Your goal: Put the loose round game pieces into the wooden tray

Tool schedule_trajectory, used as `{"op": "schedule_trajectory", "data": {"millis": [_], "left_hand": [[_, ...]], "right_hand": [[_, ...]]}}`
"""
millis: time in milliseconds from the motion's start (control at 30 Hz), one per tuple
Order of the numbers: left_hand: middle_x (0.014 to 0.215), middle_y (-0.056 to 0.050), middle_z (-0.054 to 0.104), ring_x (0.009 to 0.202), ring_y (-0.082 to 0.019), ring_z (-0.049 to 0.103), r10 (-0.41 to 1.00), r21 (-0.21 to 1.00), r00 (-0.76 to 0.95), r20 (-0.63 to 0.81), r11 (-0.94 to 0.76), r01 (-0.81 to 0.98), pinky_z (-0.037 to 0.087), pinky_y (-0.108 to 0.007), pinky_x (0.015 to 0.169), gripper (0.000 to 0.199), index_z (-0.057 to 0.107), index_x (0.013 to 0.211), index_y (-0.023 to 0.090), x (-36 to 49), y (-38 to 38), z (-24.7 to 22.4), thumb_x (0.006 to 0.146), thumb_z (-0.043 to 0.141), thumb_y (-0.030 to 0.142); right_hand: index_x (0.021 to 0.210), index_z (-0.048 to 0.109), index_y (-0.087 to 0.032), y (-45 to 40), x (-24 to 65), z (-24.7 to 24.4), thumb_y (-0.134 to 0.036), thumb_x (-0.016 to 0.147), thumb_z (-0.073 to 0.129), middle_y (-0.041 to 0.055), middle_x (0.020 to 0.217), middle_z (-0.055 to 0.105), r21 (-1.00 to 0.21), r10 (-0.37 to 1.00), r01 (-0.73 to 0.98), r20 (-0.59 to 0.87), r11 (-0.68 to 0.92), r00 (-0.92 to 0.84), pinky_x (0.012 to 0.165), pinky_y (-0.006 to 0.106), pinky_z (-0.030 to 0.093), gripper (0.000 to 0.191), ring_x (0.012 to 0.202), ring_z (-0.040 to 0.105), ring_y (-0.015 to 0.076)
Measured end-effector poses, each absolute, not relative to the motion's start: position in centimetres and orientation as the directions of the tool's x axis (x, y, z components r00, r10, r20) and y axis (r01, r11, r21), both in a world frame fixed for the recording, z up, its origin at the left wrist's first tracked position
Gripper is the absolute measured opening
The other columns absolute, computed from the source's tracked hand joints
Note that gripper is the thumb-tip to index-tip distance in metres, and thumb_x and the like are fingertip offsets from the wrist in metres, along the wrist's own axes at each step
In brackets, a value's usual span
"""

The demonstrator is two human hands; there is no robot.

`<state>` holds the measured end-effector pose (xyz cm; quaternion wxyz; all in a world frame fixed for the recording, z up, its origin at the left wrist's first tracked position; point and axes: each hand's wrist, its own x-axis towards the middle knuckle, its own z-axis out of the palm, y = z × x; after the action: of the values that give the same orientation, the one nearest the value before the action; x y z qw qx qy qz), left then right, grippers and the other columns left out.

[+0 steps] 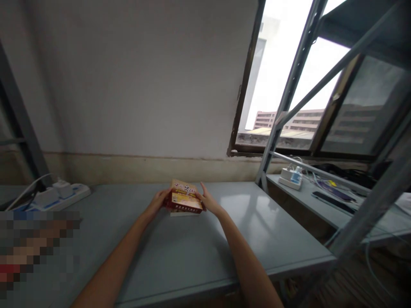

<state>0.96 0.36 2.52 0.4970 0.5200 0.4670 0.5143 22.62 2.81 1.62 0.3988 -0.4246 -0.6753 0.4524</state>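
A small cardboard box [185, 194], dark red at the side with a yellow printed top and large dark lettering, is between my two hands near the far side of the desk. My left hand [161, 199] grips its left end. On the right end my right hand [207, 201] closes, with one finger sticking up past the edge. The box sits slightly tilted. Beneath its front edge shows a pale flat piece [184, 213]; whether it belongs to the box I cannot tell.
The grey desk [180, 252] meets a wall at the back. At left lies a white power strip [73, 192] with plugs, near a blurred-out patch. Right of a metal bed post [285, 102], another desk [316, 203] carries a power strip, cables and a phone [332, 202].
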Motion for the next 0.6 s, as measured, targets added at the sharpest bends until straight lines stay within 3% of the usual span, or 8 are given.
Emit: {"op": "schedule_trajectory", "data": {"millis": [100,233,333,433,600], "left_hand": [[0.058,-0.007,0.061,0.04,-0.01,0.047,0.992,0.993,0.082,0.099,-0.103,0.055,0.031,-0.02,0.037,0.061,0.062,0.089,0.007,1.0,0.5,2.0,0.069,0.046,0.062],[0.051,-0.002,0.055,0.036,-0.006,0.037,0.981,0.973,0.106,0.165,-0.179,0.148,0.022,-0.02,0.035,0.056,0.063,0.087,0.008,1.3,0.7,1.6,0.067,0.052,0.059],[0.057,-0.004,0.059,0.044,-0.01,0.045,0.979,0.959,0.119,0.168,-0.19,0.21,0.03,-0.021,0.041,0.054,0.064,0.079,0.008,0.7,1.0,1.2,0.065,0.053,0.059],[0.068,-0.008,0.064,0.058,-0.016,0.055,0.982,0.95,0.09,0.163,-0.181,0.256,0.039,-0.024,0.052,0.056,0.064,0.074,0.007,-0.5,1.5,0.7,0.064,0.052,0.061],[0.075,-0.008,0.066,0.069,-0.02,0.058,0.978,0.853,0.035,0.205,-0.196,0.484,0.041,-0.026,0.059,0.059,0.065,0.077,0.011,-1.1,1.2,0.7,0.069,0.042,0.064]], "right_hand": [[0.138,-0.003,-0.014,3.0,23.2,1.7,-0.045,0.082,0.043,-0.0101,0.046,0.041,-0.929,0.934,0.255,0.186,0.268,-0.305,0.032,0.017,0.026,0.079,0.033,0.035,0.0076],[0.139,0.001,-0.013,3.6,23.7,1.2,-0.045,0.083,0.042,-0.0072,0.049,0.047,-0.87,0.953,0.404,0.202,0.28,-0.226,0.037,0.019,0.03,0.077,0.036,0.041,0.0097],[0.138,0.012,-0.013,3.8,23.4,0.8,-0.044,0.083,0.043,-0.0027,0.056,0.055,-0.788,0.946,0.522,0.276,0.325,-0.172,0.048,0.022,0.037,0.07,0.048,0.05,0.0126],[0.138,0.012,-0.017,3.4,22.5,0.7,-0.041,0.085,0.041,-0.0004,0.063,0.061,-0.719,0.917,0.573,0.347,0.394,-0.195,0.056,0.023,0.039,0.065,0.058,0.056,0.0151],[0.138,0.015,-0.027,2.5,21.7,1.0,-0.042,0.087,0.039,0.0004,0.082,0.066,-0.693,0.886,0.557,0.408,0.457,-0.219,0.062,0.023,0.041,0.058,0.07,0.06,0.0152]]}}
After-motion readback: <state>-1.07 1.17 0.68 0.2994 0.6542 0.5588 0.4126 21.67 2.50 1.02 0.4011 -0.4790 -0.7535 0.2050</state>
